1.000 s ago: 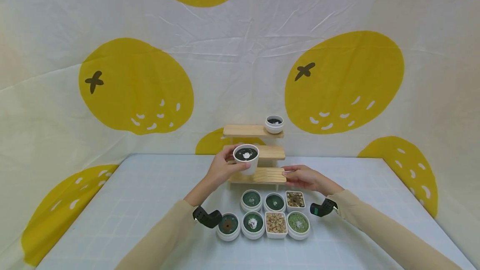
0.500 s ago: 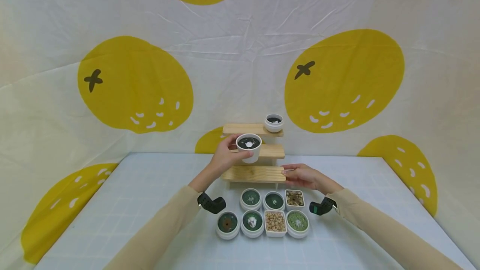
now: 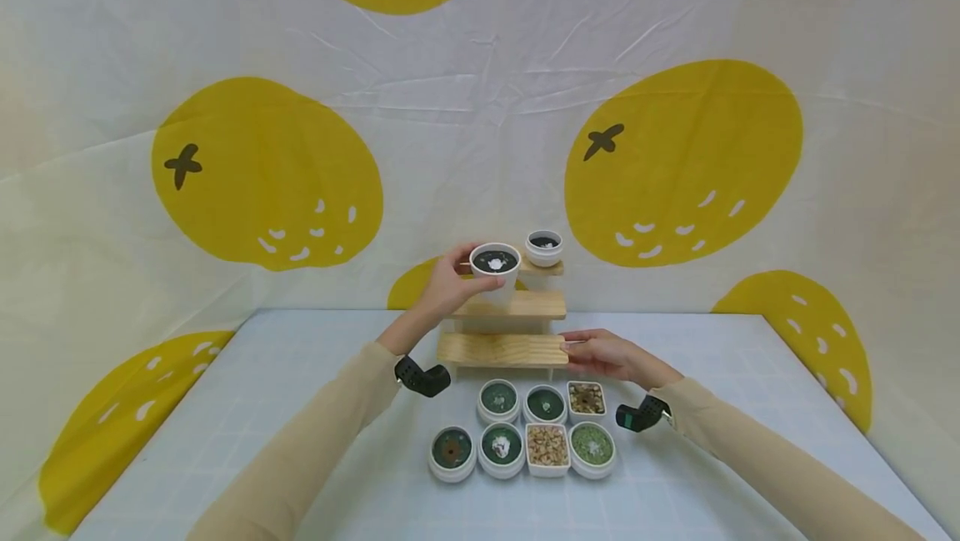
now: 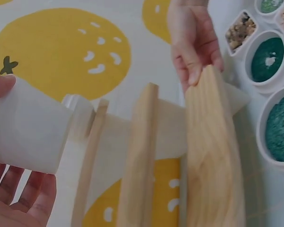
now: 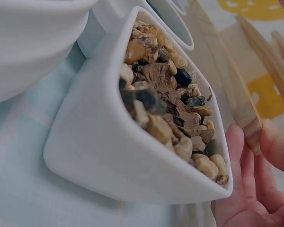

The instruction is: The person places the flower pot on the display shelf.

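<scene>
White and smooth-walled, a tapered cup [image 4: 31, 127] is gripped by the left hand [image 3: 442, 284], with the thumb and fingers spread around its sides. The cup is held upright above the middle board [image 3: 536, 305] of a wooden stand, and a dark surface marked with a white patch is shown inside its round rim. By the right hand [image 3: 606, 356], the end of the lowest board [image 3: 498, 349] is pinched between thumb and fingers; straight-edged, pale wood is streaked there with wavy grain. On the right end of the top board [image 3: 546, 269], a small round pot [image 3: 543, 257] with dark contents is placed.

Below the right hand, a square pot [image 5: 94, 142] with rounded corners is filled with glossy tan, grey and black pebbles around a rough brown patch. Beside it, two round pots with dark green contents are lined up. Nearer the person, another square pot [image 3: 548, 471] is heaped with pale, chunky bits, and it is flanked by three more round pots, one filled with light green grains. The pale checked table [image 3: 660, 491] is backed by a creased white cloth [image 3: 480, 149] printed with big yellow fruit.
</scene>
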`<action>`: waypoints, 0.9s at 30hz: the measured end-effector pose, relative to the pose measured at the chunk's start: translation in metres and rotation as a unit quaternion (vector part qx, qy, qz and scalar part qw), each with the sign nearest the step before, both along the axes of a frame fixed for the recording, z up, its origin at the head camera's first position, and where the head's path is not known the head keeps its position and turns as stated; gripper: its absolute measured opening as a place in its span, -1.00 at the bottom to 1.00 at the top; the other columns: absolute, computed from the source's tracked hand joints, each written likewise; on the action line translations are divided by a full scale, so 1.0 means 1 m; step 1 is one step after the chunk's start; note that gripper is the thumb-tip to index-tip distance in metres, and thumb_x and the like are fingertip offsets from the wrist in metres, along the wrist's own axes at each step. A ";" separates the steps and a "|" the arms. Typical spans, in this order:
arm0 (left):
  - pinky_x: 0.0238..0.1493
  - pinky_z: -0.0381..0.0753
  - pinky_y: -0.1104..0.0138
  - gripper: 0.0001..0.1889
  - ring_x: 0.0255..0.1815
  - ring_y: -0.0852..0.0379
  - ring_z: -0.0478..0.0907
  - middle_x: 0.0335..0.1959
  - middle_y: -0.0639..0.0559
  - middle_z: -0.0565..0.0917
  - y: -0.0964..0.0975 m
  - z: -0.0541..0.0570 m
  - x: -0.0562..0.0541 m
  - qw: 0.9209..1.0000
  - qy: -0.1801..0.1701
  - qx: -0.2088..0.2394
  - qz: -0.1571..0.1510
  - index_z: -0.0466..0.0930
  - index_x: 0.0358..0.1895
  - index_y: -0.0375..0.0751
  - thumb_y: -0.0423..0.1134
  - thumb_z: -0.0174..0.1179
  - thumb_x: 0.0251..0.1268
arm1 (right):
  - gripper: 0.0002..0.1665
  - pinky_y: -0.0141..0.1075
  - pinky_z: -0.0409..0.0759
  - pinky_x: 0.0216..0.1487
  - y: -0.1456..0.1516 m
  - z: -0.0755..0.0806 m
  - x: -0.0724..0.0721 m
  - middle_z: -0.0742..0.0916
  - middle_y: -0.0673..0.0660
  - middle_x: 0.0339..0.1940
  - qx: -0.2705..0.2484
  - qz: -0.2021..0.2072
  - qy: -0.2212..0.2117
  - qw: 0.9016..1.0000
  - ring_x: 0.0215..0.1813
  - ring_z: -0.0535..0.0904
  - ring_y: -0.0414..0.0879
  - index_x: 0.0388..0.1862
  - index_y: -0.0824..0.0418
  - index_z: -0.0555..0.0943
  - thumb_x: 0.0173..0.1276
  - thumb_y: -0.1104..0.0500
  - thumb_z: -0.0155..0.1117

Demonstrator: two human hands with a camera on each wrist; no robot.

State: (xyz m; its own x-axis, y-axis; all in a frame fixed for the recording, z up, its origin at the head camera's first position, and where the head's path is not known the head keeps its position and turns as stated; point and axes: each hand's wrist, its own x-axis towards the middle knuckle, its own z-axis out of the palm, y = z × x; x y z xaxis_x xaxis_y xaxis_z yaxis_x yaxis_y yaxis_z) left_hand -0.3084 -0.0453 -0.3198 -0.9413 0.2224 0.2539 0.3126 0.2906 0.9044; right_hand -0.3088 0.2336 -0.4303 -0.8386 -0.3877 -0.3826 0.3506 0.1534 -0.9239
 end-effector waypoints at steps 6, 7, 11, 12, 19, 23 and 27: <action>-0.19 0.58 0.46 -0.33 -0.03 0.00 0.54 0.09 -0.12 0.56 0.001 0.011 -0.010 1.000 -0.004 -0.001 -0.003 0.40 0.28 -0.16 -0.19 0.41 0.03 | -0.31 -0.45 0.68 -0.18 0.001 0.000 -0.001 0.68 0.04 -0.24 -0.010 0.002 -0.004 1.000 -0.24 0.64 -0.25 0.46 0.48 0.06 0.47 0.26 0.02; -0.21 0.58 0.47 -0.33 -0.05 0.01 0.55 0.08 -0.11 0.56 0.002 0.012 -0.012 1.000 -0.004 0.001 -0.005 0.41 0.27 -0.16 -0.19 0.41 0.03 | -0.32 -0.46 0.68 -0.19 0.002 0.000 -0.001 0.69 0.03 -0.24 -0.014 0.002 -0.005 1.000 -0.24 0.64 -0.25 0.46 0.49 0.06 0.48 0.27 0.01; -0.27 0.53 0.49 -0.33 -0.12 0.05 0.55 0.07 -0.13 0.58 0.004 0.014 -0.020 1.000 -0.002 0.021 -0.009 0.42 0.27 -0.18 -0.24 0.42 0.01 | -0.33 -0.47 0.67 -0.20 0.003 -0.001 -0.001 0.70 0.01 -0.26 -0.024 0.008 -0.004 1.000 -0.24 0.64 -0.26 0.46 0.49 0.05 0.49 0.27 -0.02; -0.27 0.53 0.50 -0.33 -0.13 0.05 0.55 0.06 -0.13 0.58 0.005 0.015 -0.022 1.000 -0.001 0.024 -0.007 0.42 0.27 -0.19 -0.24 0.42 0.01 | -0.33 -0.47 0.67 -0.20 0.003 -0.001 -0.001 0.70 0.01 -0.27 -0.024 0.009 -0.002 1.000 -0.24 0.64 -0.26 0.46 0.49 0.05 0.49 0.27 -0.02; -0.20 0.54 0.51 -0.31 -0.09 0.04 0.56 0.07 -0.13 0.59 0.012 0.017 -0.035 1.000 0.000 0.027 0.005 0.41 0.28 -0.23 -0.24 0.44 0.00 | -0.34 -0.46 0.67 -0.19 0.002 -0.002 0.001 0.70 0.02 -0.27 -0.020 0.008 -0.003 1.000 -0.24 0.64 -0.25 0.46 0.49 0.07 0.49 0.27 -0.01; -0.15 0.55 0.49 -0.30 -0.07 0.04 0.57 0.09 -0.15 0.59 0.015 0.017 -0.040 1.000 -0.002 0.027 0.013 0.41 0.28 -0.25 -0.23 0.45 -0.01 | -0.34 -0.45 0.68 -0.16 0.003 -0.003 0.001 0.70 0.03 -0.25 -0.020 0.008 0.001 1.000 -0.23 0.65 -0.25 0.45 0.49 0.08 0.49 0.27 -0.01; -0.12 0.57 0.46 -0.28 -0.05 0.02 0.57 0.11 -0.15 0.58 0.018 0.014 -0.045 0.999 -0.003 0.029 0.023 0.40 0.29 -0.25 -0.23 0.45 -0.02 | -0.33 -0.44 0.68 -0.15 0.003 -0.003 0.001 0.70 0.04 -0.24 -0.021 0.008 -0.001 1.000 -0.22 0.65 -0.24 0.45 0.49 0.08 0.48 0.26 0.00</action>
State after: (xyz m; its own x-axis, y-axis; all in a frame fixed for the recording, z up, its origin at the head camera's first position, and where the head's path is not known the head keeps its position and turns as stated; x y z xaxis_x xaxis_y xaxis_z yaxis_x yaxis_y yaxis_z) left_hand -0.3537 -0.0277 -0.3062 -0.9516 0.1634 0.2604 0.2953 0.2509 0.9219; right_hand -0.3076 0.2363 -0.4329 -0.8315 -0.4169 -0.3672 0.3497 0.1208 -0.9290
